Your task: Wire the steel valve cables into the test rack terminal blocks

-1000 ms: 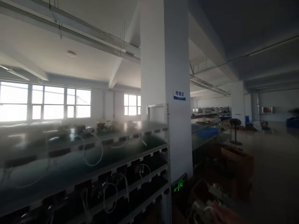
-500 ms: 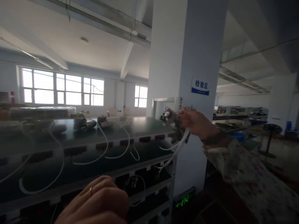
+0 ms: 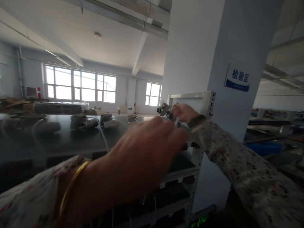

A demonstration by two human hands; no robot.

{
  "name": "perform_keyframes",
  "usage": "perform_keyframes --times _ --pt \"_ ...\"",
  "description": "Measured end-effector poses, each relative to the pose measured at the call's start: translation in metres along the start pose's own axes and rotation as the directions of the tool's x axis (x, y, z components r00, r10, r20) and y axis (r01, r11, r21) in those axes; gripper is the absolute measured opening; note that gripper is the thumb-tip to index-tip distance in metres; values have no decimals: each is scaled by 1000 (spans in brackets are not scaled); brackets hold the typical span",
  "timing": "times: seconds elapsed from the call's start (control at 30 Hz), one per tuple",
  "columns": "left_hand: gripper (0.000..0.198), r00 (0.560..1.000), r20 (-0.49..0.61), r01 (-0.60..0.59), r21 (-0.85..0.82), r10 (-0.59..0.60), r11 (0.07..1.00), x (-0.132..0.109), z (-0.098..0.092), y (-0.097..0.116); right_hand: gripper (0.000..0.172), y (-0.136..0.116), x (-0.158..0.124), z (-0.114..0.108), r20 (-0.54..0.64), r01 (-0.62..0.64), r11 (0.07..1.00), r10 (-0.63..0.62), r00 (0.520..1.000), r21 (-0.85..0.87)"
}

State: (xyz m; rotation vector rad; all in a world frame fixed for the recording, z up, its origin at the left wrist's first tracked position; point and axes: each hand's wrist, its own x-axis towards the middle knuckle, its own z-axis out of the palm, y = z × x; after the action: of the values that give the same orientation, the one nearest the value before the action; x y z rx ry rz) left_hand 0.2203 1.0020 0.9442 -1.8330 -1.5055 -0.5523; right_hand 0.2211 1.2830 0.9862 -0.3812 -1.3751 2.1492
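Note:
My right hand (image 3: 184,113) is closed on a small metal assembly (image 3: 163,109) with white tubes, held up over the right end of a dark green-topped shelf (image 3: 71,139). A short piece of white tube (image 3: 177,122) shows below those fingers. My left hand (image 3: 147,148) reaches across the front, its back toward me, with its fingertips close to that tube. Motion blurs its fingers, and whether it grips the tube cannot be seen. On the shelf top several similar metal assemblies (image 3: 89,123) stand in a row, some with white tubes hanging over the front edge.
A white pillar (image 3: 190,47) with a blue-and-white sign (image 3: 237,77) rises behind the shelf's metal end frame (image 3: 207,104). Lower shelf levels (image 3: 175,193) hold dark items. A blue bin (image 3: 264,148) and further racks stand at the right. Green lit digits (image 3: 200,220) glow low down.
My left hand has risen from the bottom of the view toward my right hand. The right hand still holds the metal assembly. The view has turned a little to the left.

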Motion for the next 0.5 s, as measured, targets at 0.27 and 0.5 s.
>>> perform_keyframes --times 0.27,0.5 --pt "65 921 135 361 54 -365 931 62 100 -134 33 5 54 0 104 -130 984 143 984 -120" --pt "72 853 259 494 -123 -453 861 105 137 -156 28 -4 72 -30 293 -109 936 213 932 -334"
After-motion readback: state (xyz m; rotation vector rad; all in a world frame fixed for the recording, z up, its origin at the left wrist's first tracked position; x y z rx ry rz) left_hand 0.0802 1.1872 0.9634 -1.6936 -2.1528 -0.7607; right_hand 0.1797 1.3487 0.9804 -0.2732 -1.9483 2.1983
